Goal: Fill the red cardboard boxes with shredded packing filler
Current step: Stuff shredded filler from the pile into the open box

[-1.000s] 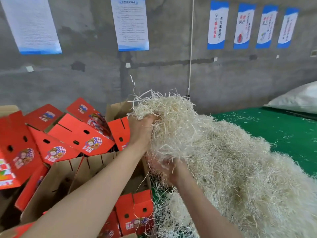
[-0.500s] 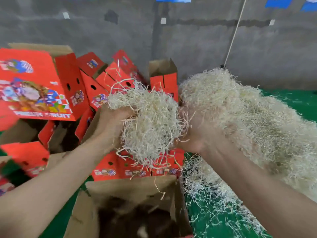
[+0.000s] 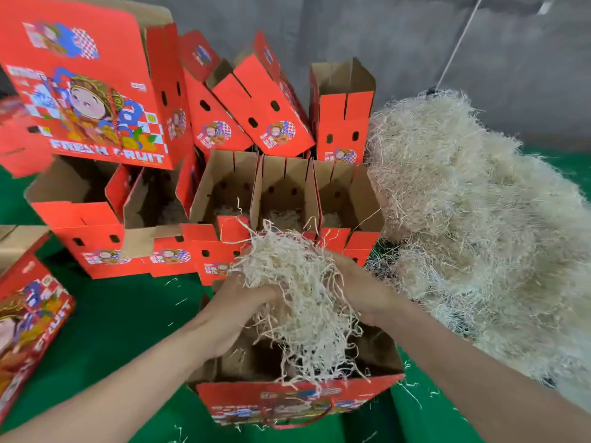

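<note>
Left hand [image 3: 238, 310]: cupped against the left side of a clump of shredded filler [image 3: 297, 289], fingers [image 3: 256, 292] curled into the strands and closed on them.
Right hand [image 3: 359, 290]: pressed to the clump's right side, fingers bent round it — the bundle is held between the two hands.
Clump: pale, stringy, held directly above the open top of the near red box [image 3: 297, 401]; loose strands hang down past the box's rim into the opening.
Near red box: open, brown card inside, printed red front with a red cord handle; it stands on the green counter [image 3: 121, 314] just in front of the person.
Row of open boxes [image 3: 281, 193]: three side by side beyond the hands, flaps up, each with a little pale filler at the bottom.
Other red boxes [image 3: 256, 100]: stacked and tilted behind that row; a large one marked FRESH FRUIT [image 3: 89, 87] stands upright at the far left, another lies at the left edge.
Filler heap [image 3: 479, 225]: a big mound on the right of the counter — touching the rightmost open box, with stray strands scattered on the green surface.
Background: grey concrete wall [image 3: 399, 43].
</note>
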